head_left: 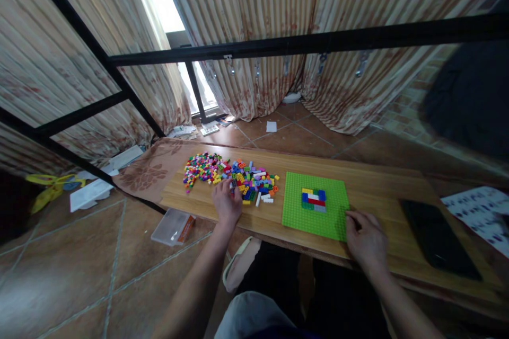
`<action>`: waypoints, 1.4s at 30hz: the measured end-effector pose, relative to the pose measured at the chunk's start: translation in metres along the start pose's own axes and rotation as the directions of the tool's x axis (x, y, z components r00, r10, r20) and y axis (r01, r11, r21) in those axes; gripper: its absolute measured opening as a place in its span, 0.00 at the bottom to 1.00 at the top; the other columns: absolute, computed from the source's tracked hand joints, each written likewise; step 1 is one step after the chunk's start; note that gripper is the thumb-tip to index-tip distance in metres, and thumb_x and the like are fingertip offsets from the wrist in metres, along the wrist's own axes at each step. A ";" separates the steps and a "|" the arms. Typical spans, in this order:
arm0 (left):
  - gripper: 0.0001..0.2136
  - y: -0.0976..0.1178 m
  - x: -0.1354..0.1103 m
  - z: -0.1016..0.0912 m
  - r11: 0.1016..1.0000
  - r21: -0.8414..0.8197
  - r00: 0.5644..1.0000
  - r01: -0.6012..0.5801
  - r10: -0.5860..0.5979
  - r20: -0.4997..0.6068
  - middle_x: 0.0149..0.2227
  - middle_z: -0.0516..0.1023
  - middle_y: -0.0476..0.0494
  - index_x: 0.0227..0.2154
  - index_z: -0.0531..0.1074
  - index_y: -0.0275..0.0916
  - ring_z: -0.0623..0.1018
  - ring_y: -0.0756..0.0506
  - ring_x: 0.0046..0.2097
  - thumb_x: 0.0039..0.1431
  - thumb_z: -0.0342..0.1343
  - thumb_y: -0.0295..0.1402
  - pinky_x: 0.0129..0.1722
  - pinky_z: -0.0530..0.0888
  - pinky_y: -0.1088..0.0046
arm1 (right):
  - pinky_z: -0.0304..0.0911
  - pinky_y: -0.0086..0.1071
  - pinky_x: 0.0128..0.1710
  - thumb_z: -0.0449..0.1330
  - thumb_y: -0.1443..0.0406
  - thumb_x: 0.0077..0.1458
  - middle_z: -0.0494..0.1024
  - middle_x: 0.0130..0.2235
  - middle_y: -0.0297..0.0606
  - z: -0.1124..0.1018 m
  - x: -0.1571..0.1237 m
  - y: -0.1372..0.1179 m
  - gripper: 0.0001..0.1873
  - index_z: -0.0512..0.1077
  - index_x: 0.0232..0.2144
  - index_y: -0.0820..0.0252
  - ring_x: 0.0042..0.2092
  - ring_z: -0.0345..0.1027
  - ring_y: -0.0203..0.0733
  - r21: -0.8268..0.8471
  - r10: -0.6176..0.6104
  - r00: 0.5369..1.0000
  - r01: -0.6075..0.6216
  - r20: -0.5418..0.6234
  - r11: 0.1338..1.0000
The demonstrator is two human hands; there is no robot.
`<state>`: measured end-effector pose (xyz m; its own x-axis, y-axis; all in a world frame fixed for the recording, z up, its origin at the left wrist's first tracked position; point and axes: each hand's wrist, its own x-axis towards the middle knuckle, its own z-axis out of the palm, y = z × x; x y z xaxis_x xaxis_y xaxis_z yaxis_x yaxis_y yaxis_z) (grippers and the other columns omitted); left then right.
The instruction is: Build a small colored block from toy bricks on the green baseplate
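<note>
My left hand (pixel 226 201) is at the near side of a pile of loose toy bricks (pixel 254 177), its fingers curled down among them. Whatever is between its fingertips is too small to make out. To the right, a bright green baseplate (pixel 294 212) lies flat on the wooden board. On it stands a small block of joined bricks (pixel 314 200) in blue, yellow, red, white, green and grey. My right hand (pixel 366 235) is closed at the plate's right edge, with thumb and forefinger against that edge.
Tiny coloured bricks (pixel 202 167) are heaped at the board's left end. A dark tablet-like slab (pixel 439 238) and a printed sheet (pixel 481 217) lie at the right. A clear plastic box (pixel 173 226) is on the floor. A black metal bar (pixel 278 46) crosses beyond the board, before curtains.
</note>
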<state>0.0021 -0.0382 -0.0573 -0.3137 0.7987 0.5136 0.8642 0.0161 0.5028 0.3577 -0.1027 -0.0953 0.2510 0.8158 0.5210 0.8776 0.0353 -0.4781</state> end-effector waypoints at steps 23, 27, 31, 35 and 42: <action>0.16 0.012 0.047 -0.009 0.964 0.231 0.945 0.131 -0.192 0.264 0.40 0.80 0.37 0.45 0.74 0.37 0.77 0.40 0.44 0.55 0.51 0.34 0.45 0.69 0.64 | 0.66 0.41 0.43 0.51 0.62 0.56 0.74 0.36 0.44 0.002 0.001 -0.003 0.14 0.75 0.33 0.61 0.39 0.68 0.47 0.047 0.013 1.000 -0.012 -0.022 0.999; 0.16 0.034 0.035 -0.014 0.954 -0.160 0.940 0.251 -0.201 0.276 0.38 0.79 0.39 0.45 0.74 0.36 0.78 0.44 0.38 0.55 0.52 0.33 0.41 0.71 0.67 | 0.66 0.41 0.42 0.51 0.62 0.56 0.74 0.35 0.44 0.001 0.002 -0.004 0.13 0.75 0.33 0.61 0.38 0.68 0.46 0.046 0.011 1.000 -0.010 -0.019 0.999; 0.13 0.076 0.000 -0.012 0.530 -0.630 0.802 0.567 -0.182 0.569 0.36 0.78 0.42 0.40 0.75 0.35 0.77 0.49 0.33 0.52 0.57 0.35 0.36 0.73 0.72 | 0.65 0.41 0.42 0.51 0.62 0.56 0.74 0.36 0.45 0.000 0.002 -0.006 0.13 0.75 0.33 0.61 0.39 0.68 0.47 0.055 0.011 1.000 -0.010 -0.018 0.998; 0.13 0.114 -0.030 -0.009 0.032 -0.472 0.474 0.881 -0.057 0.879 0.32 0.77 0.43 0.38 0.74 0.34 0.78 0.49 0.31 0.49 0.62 0.32 0.32 0.75 0.73 | 0.65 0.41 0.43 0.51 0.63 0.56 0.74 0.36 0.44 0.000 0.003 -0.007 0.12 0.74 0.33 0.60 0.39 0.68 0.46 0.073 0.020 1.000 -0.019 -0.010 0.997; 0.04 0.142 -0.027 0.004 0.011 -0.442 0.442 0.897 -0.043 0.896 0.29 0.76 0.44 0.30 0.74 0.31 0.78 0.51 0.31 0.49 0.61 0.24 0.37 0.74 0.75 | 0.65 0.41 0.43 0.51 0.63 0.56 0.74 0.36 0.44 0.001 0.002 -0.006 0.12 0.74 0.34 0.60 0.40 0.68 0.46 0.086 0.026 1.000 -0.026 -0.005 0.996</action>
<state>0.1347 -0.0552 -0.0031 0.1770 0.8913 -0.4174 -0.4455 0.4507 0.7735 0.3527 -0.1003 -0.0922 0.2761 0.8137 0.5115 0.8323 0.0638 -0.5506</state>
